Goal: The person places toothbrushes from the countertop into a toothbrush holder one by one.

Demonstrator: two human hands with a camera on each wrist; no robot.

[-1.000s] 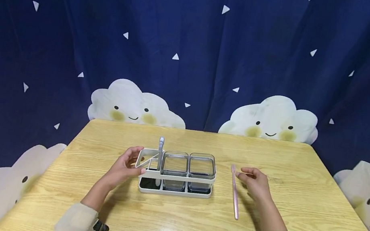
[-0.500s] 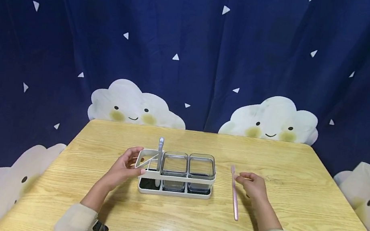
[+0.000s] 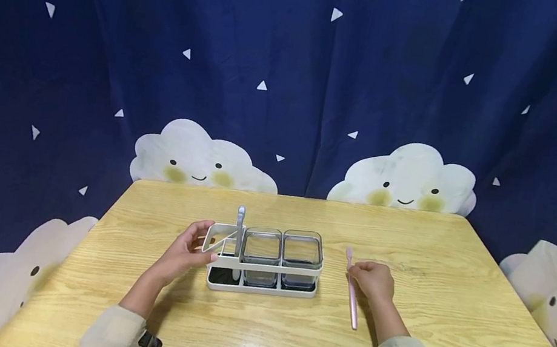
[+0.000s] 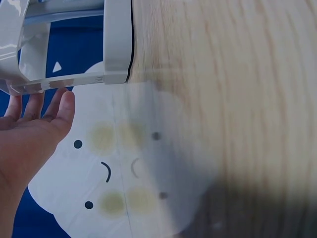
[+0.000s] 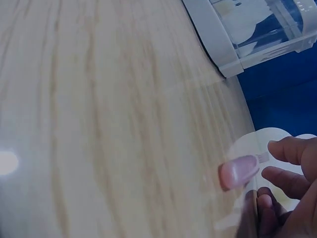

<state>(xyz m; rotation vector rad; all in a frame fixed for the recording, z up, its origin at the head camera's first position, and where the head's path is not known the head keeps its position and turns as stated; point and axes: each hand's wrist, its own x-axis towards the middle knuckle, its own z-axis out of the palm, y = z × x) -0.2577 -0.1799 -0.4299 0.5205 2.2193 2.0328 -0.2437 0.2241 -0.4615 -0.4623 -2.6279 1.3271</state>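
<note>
A white toothbrush holder (image 3: pixel 262 268) stands on the table with two clear square cups (image 3: pixel 302 248) in its middle and right bays. One grey toothbrush (image 3: pixel 238 231) is upright in its left bay. My left hand (image 3: pixel 187 249) grips the holder's left end, thumb at the front and fingers behind; in the left wrist view the fingertips meet its upper frame. To the right lies a pink toothbrush (image 3: pixel 352 305), head pointing away. My right hand (image 3: pixel 374 278) is at its neck, finger and thumb on either side, with a gap between their tips in the right wrist view.
The wooden table (image 3: pixel 253 323) reaches back to a dark blue curtain (image 3: pixel 227 17) printed with white clouds and triangles. Black wrist cameras (image 3: pixel 150 346) sit at both cuffs. Light glares on the table's near middle.
My right hand has moved slightly left, from beside the pink toothbrush to over its neck, its fingers drawing nearer together. The left hand and the holder have stayed in place.
</note>
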